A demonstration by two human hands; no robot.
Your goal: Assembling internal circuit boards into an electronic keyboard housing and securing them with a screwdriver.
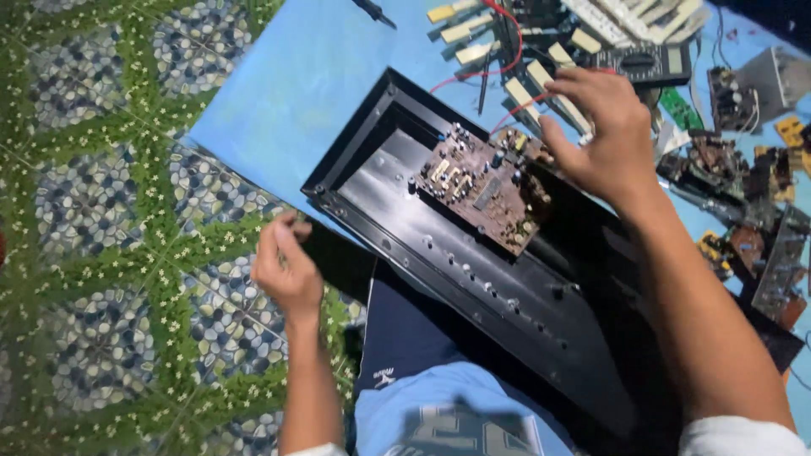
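Left grip: my left hand (285,268) hangs over the patterned floor (101,253), fingers curled in toward the thumb. It looks pinched shut, but I cannot tell whether anything small sits between the fingertips.

Right grip: my right hand (601,135) is spread, palm down, fingers loosely bent and clamped on nothing. The fingertips come down at the far edge of the brown circuit board (483,187), at or just over the pale components beyond it; whether they touch is unclear.

Circuit board: it lies tilted inside the black metal chassis (473,279), just below and to the inside of my right grip, well apart from my left one. Small parts stud its upper face.

Chassis: a long open black tray, set slantwise across my lap. Its near corner is close beside my left grip and its far rim runs under my right wrist.

Red wires (507,51): they loop just beyond my right fingertips and run toward the board.

Blue sheet (287,84): it spreads on the floor under the chassis, beyond my left grip.

Loose boards and parts (743,194): heaped to the outside of my right forearm and past my right fingertips.

Shorts (439,414): light blue, below the chassis, between my two forearms.
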